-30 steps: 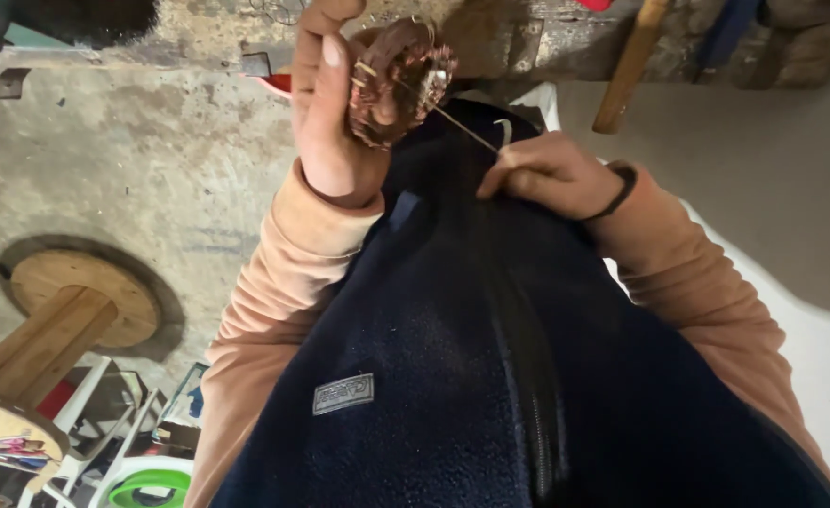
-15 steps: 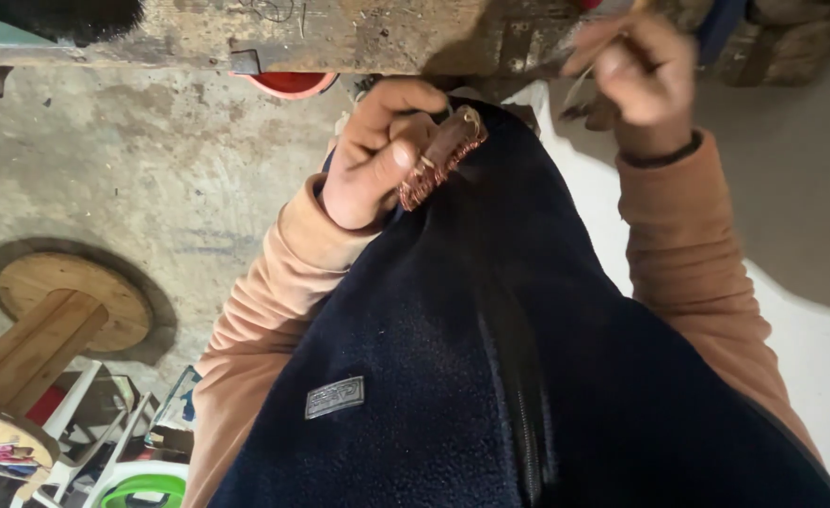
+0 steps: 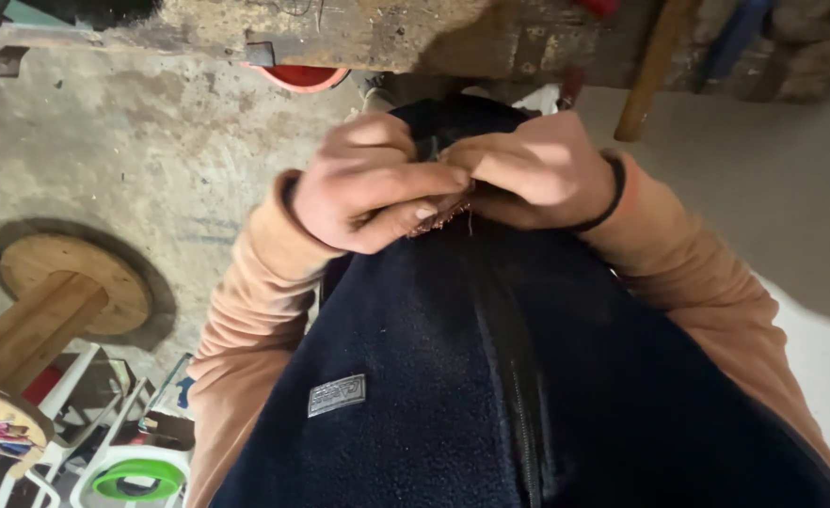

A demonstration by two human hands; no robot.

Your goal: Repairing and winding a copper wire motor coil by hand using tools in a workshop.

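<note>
My left hand (image 3: 368,193) and my right hand (image 3: 533,169) are pressed together over my chest, above a dark blue fleece vest (image 3: 490,376). Between the fingers a small reddish-brown woven piece (image 3: 443,214) shows only at its edge, with thin strand ends sticking out. Both hands close on it, and most of it is hidden by the fingers. A dark band (image 3: 613,188) circles my right wrist. My sleeves are peach-orange.
A worn wooden bench edge (image 3: 359,38) runs across the top, with a red bowl (image 3: 297,75) under it and a wooden handle (image 3: 650,75) leaning at right. A wooden cable spool (image 3: 57,292) lies on the concrete floor at left, white stools below it.
My right hand, which had pulled a strand up and away to the right, has come back down to the left hand. Both hands now cover the woven piece.
</note>
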